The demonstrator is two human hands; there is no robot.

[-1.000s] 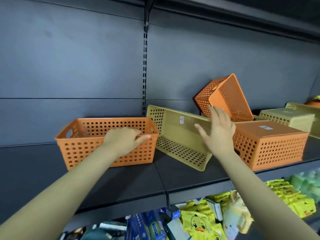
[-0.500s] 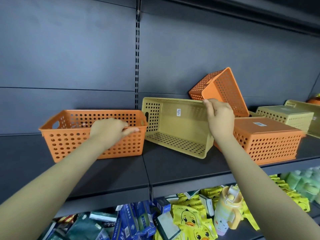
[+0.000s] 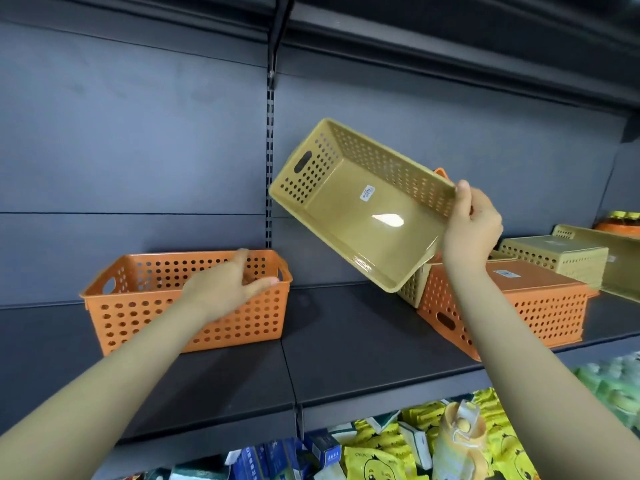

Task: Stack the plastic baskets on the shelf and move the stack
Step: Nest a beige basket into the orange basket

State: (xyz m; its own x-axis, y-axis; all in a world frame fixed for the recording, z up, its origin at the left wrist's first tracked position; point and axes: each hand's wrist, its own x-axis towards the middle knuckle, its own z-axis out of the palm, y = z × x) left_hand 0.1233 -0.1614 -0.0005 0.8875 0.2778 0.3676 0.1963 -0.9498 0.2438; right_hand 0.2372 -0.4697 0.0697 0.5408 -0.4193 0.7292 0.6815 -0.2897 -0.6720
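Observation:
My right hand (image 3: 472, 225) grips the right end of a tan perforated basket (image 3: 360, 202), held in the air above the shelf and tilted with its open side toward me. An orange basket (image 3: 187, 303) stands upright on the dark shelf (image 3: 346, 341) at the left. My left hand (image 3: 230, 285) hovers at its front rim with fingers spread and holds nothing. At the right, an upside-down orange basket (image 3: 540, 306) rests on the shelf. Another orange basket behind the tan one is almost fully hidden.
Upside-down tan baskets (image 3: 554, 254) sit at the far right of the shelf, with an orange item (image 3: 620, 223) beyond them. A slotted upright (image 3: 270, 150) runs up the grey back panel. The lower shelf holds yellow duck-print packets (image 3: 381, 459) and blue boxes (image 3: 256, 459).
My right hand has lifted the tan basket off the shelf and tipped it up. My left hand has opened over the orange basket's rim.

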